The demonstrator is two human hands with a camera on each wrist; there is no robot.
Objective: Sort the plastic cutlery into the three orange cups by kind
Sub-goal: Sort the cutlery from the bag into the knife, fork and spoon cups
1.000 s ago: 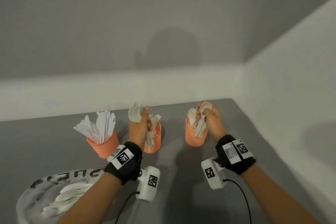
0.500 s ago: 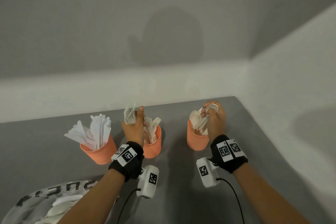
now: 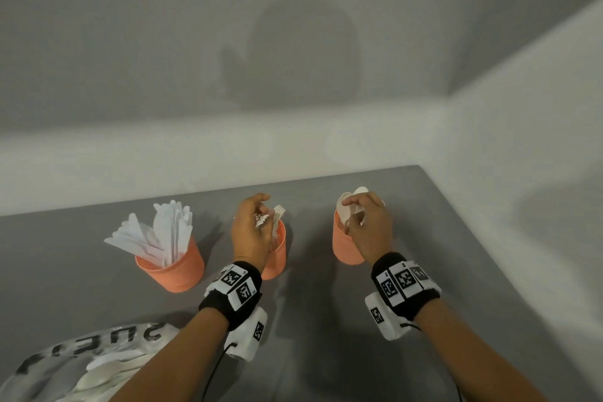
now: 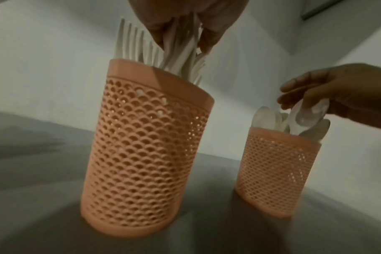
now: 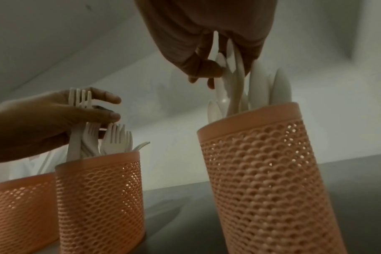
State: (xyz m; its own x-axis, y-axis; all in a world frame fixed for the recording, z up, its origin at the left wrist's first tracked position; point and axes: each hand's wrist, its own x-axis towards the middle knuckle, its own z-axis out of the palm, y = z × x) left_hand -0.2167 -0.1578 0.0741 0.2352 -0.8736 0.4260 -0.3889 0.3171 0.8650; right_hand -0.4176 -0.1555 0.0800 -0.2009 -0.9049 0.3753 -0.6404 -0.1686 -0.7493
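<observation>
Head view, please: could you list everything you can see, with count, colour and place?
cups: three, orange, in a row on the table.
knives: several, white, in the left cup.
forks: several, white, in the middle cup.
spoons: several, white, in the right cup.
bag: one, clear with dark lettering, near left, holding white cutlery.
table: one, grey.
left hand: over the middle cup, fingers on the forks.
right hand: over the right cup, fingers on the spoons.

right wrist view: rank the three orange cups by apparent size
1. Spoon cup, largest, though it is nearest the camera.
2. Fork cup.
3. Knife cup, cut off by the frame edge, so its rank is unsure.
</observation>
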